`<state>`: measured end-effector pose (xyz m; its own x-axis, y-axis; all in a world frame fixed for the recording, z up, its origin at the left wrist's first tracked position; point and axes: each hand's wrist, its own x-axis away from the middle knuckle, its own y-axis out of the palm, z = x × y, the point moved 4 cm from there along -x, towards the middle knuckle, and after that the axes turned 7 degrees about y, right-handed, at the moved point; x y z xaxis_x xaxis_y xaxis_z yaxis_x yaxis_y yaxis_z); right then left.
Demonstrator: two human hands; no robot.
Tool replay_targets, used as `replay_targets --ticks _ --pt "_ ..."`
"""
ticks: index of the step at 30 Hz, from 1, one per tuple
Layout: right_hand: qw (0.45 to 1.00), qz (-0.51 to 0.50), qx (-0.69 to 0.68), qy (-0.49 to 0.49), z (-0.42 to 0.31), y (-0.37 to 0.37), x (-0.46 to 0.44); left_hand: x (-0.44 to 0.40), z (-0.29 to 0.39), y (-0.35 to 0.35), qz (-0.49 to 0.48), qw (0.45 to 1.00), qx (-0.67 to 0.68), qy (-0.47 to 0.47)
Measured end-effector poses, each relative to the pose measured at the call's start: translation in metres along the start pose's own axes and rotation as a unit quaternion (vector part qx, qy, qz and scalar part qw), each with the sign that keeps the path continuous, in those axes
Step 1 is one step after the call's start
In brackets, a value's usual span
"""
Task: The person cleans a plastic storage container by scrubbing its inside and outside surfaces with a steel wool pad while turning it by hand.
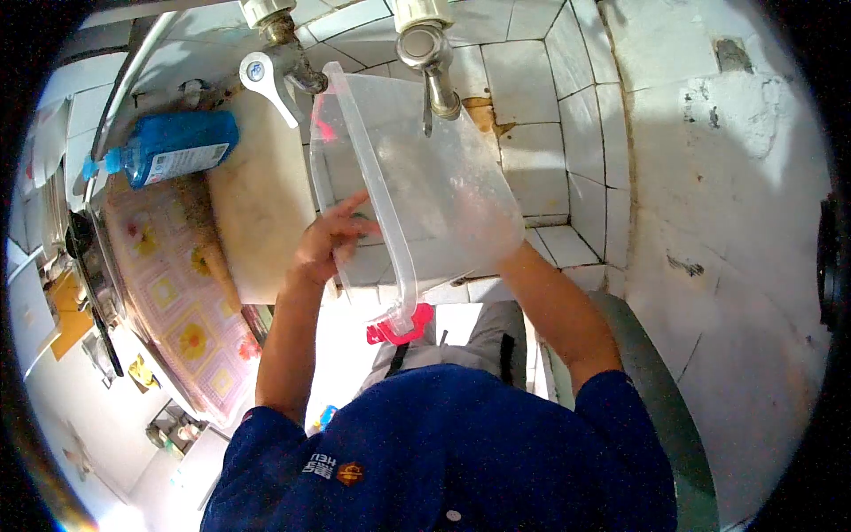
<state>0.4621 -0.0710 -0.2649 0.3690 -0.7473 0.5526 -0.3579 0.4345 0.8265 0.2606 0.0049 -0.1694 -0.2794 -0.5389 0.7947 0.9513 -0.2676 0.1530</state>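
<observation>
A clear plastic storage box (425,160) is tilted on its side above a tiled sink, its open mouth facing left. A red latch (401,325) hangs at the near end of its rim, and another pinkish-red patch shows at the far end. My left hand (335,232) is at the mouth of the box, fingers stretched out and apart, some of them seen past or through the rim. My right hand (486,223) supports the box at its right end; its fingers show only as a blur through the cloudy plastic.
Two taps, one with a white lever (270,87) and one of metal (427,66), hang over the white-tiled sink (523,164). A blue liquid bottle (182,146) lies on the left ledge beside a flowered cloth (191,293). A rough wall (709,195) bounds the right.
</observation>
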Motion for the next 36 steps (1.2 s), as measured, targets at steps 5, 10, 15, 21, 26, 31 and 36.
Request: replay_targets --ticks 5,10,15,21,26,31,36 --pt "0.997 -0.002 -0.068 0.047 -0.01 0.012 0.018 0.004 0.013 0.003 -0.043 0.999 -0.006 0.005" --pt "0.97 -0.027 0.233 -0.055 -0.068 -0.005 -0.018 0.003 -0.002 0.0 -0.012 1.0 -0.015 -0.007" --pt "0.972 -0.105 0.103 -0.183 0.038 -0.073 -0.021 0.0 0.013 -0.014 -0.014 0.999 -0.017 0.029" --pt "0.985 0.073 -0.148 0.044 -0.021 -0.004 0.054 0.019 0.048 0.001 0.02 0.987 -0.147 0.061" --pt "0.964 0.242 0.011 -0.113 -0.046 -0.06 0.074 0.017 0.044 -0.001 0.075 0.978 -0.177 0.082" --pt "0.835 0.366 0.223 -0.345 -0.077 0.018 0.138 0.011 0.049 0.003 0.077 0.967 -0.205 0.133" --pt "0.49 0.141 0.769 -0.385 -0.072 0.151 0.143 0.026 0.049 0.014 0.058 0.928 -0.331 0.161"
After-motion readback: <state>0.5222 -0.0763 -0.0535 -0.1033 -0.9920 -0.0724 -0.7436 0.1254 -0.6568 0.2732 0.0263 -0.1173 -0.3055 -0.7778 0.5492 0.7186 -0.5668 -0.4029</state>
